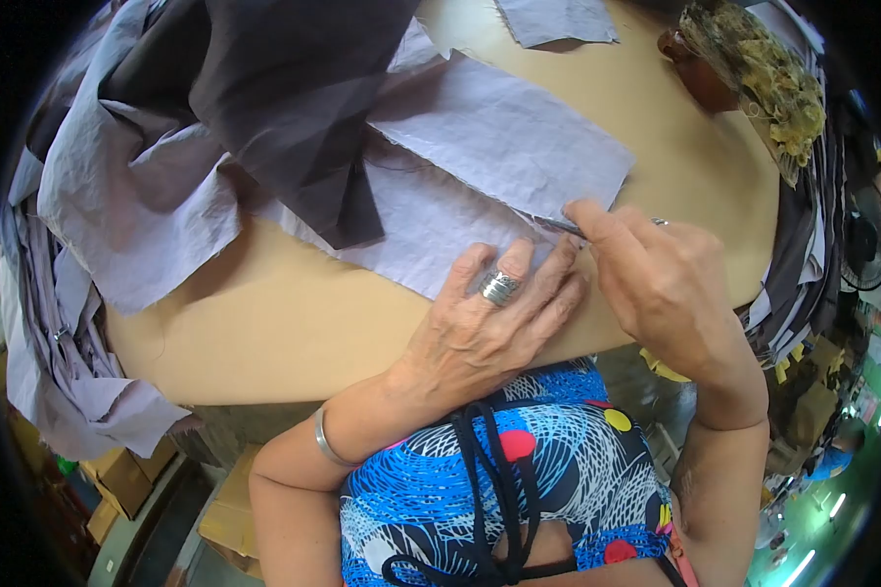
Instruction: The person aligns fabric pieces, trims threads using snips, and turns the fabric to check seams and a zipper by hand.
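My left hand (489, 318) lies palm down on a pale lilac fabric piece (416, 235), fingers stretched out and pressing near its right end. It wears a wide silver ring. Closed around a slim dark metal tool (560, 226), my right hand (656, 279) is just to the right of the left fingertips. The tool's tip points left, at a frayed fabric edge; its kind is mostly hidden by the fingers. Above that edge lies another lilac panel (519, 132). A dark brown fabric piece (294, 108) overlaps the lilac cloth on the left.
The tan work table (264, 333) has a rounded outline. Bunched lilac cloth (137, 215) hangs over its left side. A small scrap (558, 20) lies at the far edge. At the upper right sits a brown pot-like object (700, 78) beside a yellowish crumpled bundle (768, 73). Cardboard boxes (230, 509) stand below.
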`<act>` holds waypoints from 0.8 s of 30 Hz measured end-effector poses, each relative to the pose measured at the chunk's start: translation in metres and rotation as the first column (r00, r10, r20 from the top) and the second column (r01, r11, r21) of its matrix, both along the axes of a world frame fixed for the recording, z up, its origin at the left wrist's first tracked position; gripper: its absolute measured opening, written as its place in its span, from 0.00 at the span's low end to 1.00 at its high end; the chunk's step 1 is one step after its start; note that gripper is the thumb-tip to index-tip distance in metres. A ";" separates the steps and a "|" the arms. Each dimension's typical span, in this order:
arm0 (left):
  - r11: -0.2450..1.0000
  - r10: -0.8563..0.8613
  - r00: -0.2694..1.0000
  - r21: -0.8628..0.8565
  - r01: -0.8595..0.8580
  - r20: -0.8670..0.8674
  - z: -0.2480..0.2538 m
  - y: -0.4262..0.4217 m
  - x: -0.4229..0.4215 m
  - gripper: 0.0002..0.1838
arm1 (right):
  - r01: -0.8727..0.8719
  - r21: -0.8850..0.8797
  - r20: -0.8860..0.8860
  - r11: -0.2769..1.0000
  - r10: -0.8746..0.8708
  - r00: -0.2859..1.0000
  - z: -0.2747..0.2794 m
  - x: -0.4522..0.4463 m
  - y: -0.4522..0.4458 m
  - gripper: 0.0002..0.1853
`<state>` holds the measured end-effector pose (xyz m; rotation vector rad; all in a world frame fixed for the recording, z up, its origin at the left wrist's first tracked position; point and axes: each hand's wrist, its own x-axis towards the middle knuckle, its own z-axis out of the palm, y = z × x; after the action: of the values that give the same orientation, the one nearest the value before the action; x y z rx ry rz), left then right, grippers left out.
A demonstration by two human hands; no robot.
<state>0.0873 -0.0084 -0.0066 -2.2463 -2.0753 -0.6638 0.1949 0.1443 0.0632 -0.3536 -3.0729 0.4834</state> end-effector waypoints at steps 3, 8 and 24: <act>0.998 0.048 0.998 -0.037 -0.046 0.045 0.005 0.000 0.004 0.24 | -0.009 -0.041 0.025 0.999 0.010 1.000 -0.005 -0.001 -0.001 0.18; 1.000 0.000 0.999 -0.031 0.002 0.052 0.002 -0.002 0.001 0.21 | -0.015 -0.040 -0.049 0.999 0.013 0.999 -0.015 -0.017 -0.006 0.19; 0.999 -0.043 0.996 -0.002 0.043 0.072 0.005 -0.001 -0.004 0.18 | -0.062 0.039 -0.155 0.997 0.068 0.986 -0.025 -0.047 -0.008 0.16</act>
<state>0.0830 -0.0094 -0.0011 -2.3089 -2.0659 -0.7548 0.1477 0.1362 0.0387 -0.2043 -2.9440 0.4374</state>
